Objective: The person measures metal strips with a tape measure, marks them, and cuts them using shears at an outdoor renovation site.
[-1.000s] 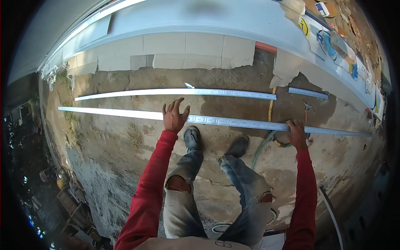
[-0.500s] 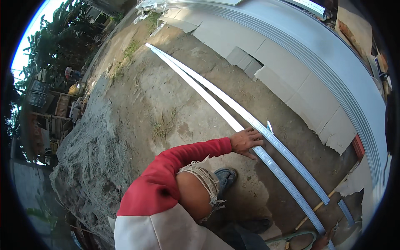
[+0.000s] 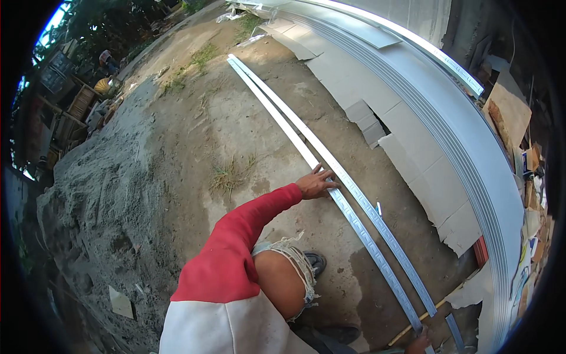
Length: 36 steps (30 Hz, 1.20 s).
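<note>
Metal strip lies under spread left hand, palm hidden; right hand, blurred and cut off at the lower edge, grip cannot be told.

A long, narrow metal strip is seen running diagonally over the ground, straight and unbroken along its visible length. Its silvery face is lined with repeated marks toward the near end and is whitened by glare toward the far end. A second, similar strip is laid just beside it, to the right, the far ends nearly meeting.
</note>
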### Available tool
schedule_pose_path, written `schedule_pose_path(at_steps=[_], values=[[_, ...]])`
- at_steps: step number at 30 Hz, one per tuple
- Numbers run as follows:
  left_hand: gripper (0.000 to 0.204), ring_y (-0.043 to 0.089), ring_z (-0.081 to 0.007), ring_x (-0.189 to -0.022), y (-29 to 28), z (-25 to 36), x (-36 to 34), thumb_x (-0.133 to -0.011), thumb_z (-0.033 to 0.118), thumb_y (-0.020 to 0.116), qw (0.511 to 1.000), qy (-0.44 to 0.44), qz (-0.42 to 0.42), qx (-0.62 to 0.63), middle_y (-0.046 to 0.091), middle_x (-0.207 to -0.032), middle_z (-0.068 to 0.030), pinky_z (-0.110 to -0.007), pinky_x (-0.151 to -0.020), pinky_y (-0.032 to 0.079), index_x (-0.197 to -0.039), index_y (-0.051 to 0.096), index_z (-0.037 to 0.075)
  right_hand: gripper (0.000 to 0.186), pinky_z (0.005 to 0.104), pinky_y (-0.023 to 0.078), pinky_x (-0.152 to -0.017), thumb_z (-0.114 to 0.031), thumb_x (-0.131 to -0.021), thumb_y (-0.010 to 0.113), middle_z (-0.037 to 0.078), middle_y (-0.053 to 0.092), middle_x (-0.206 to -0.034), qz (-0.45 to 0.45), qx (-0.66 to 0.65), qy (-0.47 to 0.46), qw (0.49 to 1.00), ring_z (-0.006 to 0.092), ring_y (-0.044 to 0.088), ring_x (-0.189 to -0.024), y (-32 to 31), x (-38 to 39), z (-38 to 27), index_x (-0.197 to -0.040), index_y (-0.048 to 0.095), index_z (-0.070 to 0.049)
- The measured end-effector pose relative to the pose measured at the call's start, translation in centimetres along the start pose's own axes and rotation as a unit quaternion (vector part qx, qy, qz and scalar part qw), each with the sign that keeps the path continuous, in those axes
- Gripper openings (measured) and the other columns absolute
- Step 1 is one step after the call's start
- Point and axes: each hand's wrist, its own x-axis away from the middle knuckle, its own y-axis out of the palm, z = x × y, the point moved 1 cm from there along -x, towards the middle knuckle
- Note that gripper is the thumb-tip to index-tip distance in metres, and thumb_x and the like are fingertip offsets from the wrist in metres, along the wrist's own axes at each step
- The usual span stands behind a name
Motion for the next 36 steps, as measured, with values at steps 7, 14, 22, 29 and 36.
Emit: schedule_pose_path(at_steps=[7, 14, 22, 29, 36], values=[[0.052, 0.047, -0.0339, -0.135, -0.1, -2.6, 0.3, -0.09, 0.027, 0.068, 0.998, -0.06, 0.006, 0.003, 0.046, -0.143, -0.0158, -0.054, -0.119, 0.03, -0.14, 0.054, 0.029, 0.063, 0.0493, 0.039, -0.104, -0.01, -0.071, 0.082, 0.014, 0.061, -0.128, 0.068, -0.038, -0.013, 0.997, 0.0333, 0.054, -0.124, 0.5, -2.5, -4.1, -0.131, 0.06, -0.01], [0.049, 0.044, -0.0323, -0.139, 0.5, -4.5, 0.4, -0.089, 0.03, 0.07, 0.994, -0.1, 0.039, -0.015, 0.045, -0.147, -0.0125, -0.061, -0.115, 0.033, -0.136, 0.057, 0.029, 0.056, 0.0556, 0.036, -0.104, -0.014, -0.075, 0.081, 0.01, 0.058, -0.128, 0.055, -0.031, -0.011, 0.998, 0.0306, 0.053, -0.126, -1.8, -2.8, -7.5, -0.128, 0.06, -0.015], [0.047, 0.044, -0.0319, -0.139, 0.2, -4.3, 0.3, -0.09, 0.024, 0.066, 0.991, -0.117, 0.037, -0.048, 0.046, -0.147, -0.0118, -0.057, -0.116, 0.034, -0.136, 0.056, 0.031, 0.054, 0.0478, 0.04, -0.101, -0.006, -0.075, 0.08, 0.014, 0.061, -0.121, 0.079, -0.035, -0.012, 0.996, 0.0347, 0.057, -0.117, -3.7, -2.0, -9.8, -0.126, 0.063, -0.009], [0.048, 0.041, -0.0323, -0.142, -0.5, -4.0, 0.5, -0.092, 0.023, 0.065, 0.988, -0.15, 0.018, -0.027, 0.044, -0.148, -0.0124, -0.06, -0.118, 0.029, -0.138, 0.054, 0.031, 0.055, 0.0473, 0.041, -0.104, -0.007, -0.075, 0.081, 0.016, 0.061, -0.123, 0.064, -0.056, -0.016, 0.996, 0.0359, 0.055, -0.12, -4.8, -1.8, -10.8, -0.126, 0.063, -0.008], [0.046, 0.042, -0.0324, -0.141, -1.0, -3.9, 0.5, -0.092, 0.023, 0.065, 0.987, -0.156, 0.017, -0.035, 0.045, -0.147, -0.0121, -0.059, -0.118, 0.03, -0.136, 0.055, 0.032, 0.052, 0.0488, 0.039, -0.103, -0.01, -0.077, 0.079, 0.011, 0.06, -0.121, 0.068, -0.03, -0.023, 0.997, 0.0316, 0.056, -0.12, -4.5, -1.9, -11.0, -0.126, 0.062, -0.012]])
